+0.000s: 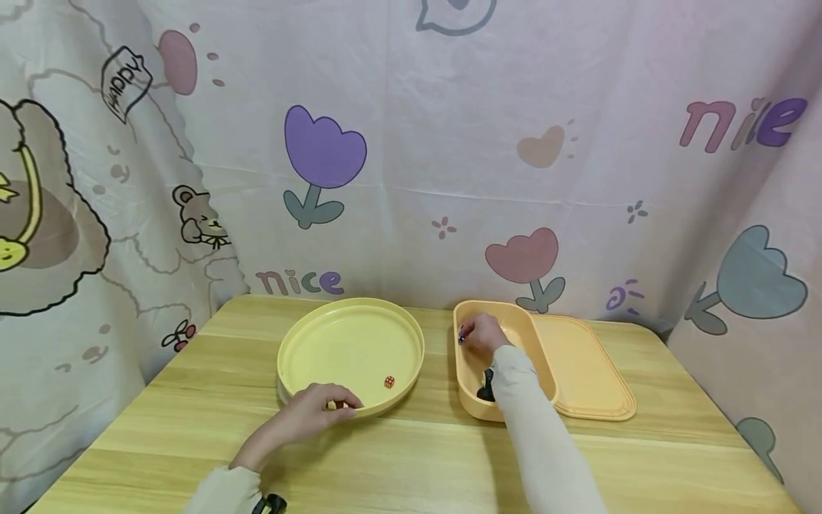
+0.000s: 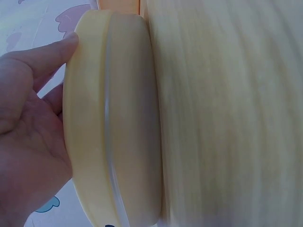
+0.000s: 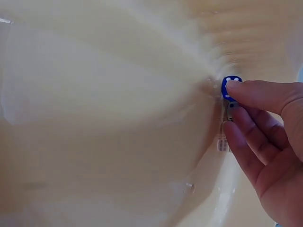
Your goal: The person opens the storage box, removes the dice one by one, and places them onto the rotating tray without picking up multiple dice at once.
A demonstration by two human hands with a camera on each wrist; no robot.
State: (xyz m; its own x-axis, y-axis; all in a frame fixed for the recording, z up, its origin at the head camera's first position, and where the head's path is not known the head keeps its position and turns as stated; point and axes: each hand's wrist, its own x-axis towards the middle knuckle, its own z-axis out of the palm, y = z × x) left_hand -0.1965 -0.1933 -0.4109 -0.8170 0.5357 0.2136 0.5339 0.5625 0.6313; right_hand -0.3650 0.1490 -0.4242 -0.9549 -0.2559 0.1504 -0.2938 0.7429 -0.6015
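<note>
Left hand point(image 1: 311, 414): gripping the near rim of a round, shallow, yellow plastic tray point(image 1: 347, 346), left of centre in the head view
Right hand point(image 1: 484, 333): pinching a small blue die with white dots point(image 3: 232, 82), inside a deep orange plastic box point(image 1: 477, 409), right of centre
Small grey die point(image 3: 232, 111): against the fingertips just below the blue one; cannot tell if held
Small red die point(image 1: 389, 382): in the tray's lower right
Flat orange lid point(image 1: 587, 368): on the wooden table point(image 1: 398, 457), right of the box
</note>
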